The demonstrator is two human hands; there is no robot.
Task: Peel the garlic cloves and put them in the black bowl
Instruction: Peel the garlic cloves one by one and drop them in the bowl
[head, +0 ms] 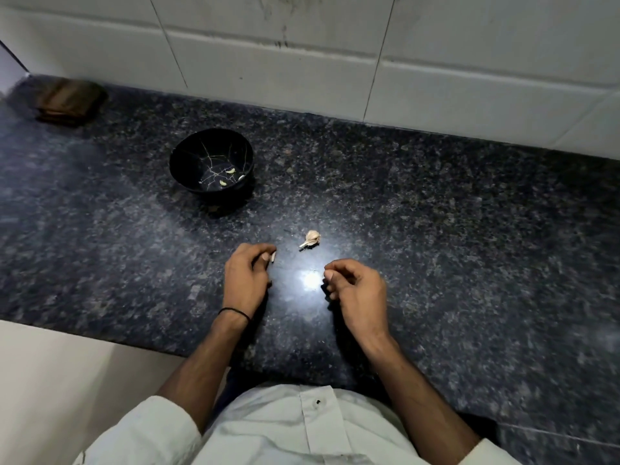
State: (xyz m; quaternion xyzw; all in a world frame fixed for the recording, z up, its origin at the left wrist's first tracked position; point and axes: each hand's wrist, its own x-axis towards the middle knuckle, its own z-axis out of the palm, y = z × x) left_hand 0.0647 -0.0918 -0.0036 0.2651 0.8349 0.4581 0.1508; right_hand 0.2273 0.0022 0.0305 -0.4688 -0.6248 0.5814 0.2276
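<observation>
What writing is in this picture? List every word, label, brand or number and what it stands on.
None: no readable text anywhere in the view.
black bowl: only thin gold crack-like lines, no letters.
brown object at the far left of the countertop: too blurred to tell.
white shirt: no label or print shows.

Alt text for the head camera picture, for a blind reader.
A left hand pinches a garlic clove at a granite counter, the right hand curled beside it. A garlic cluster lies beyond them; a black bowl holds three peeled cloves.
</observation>
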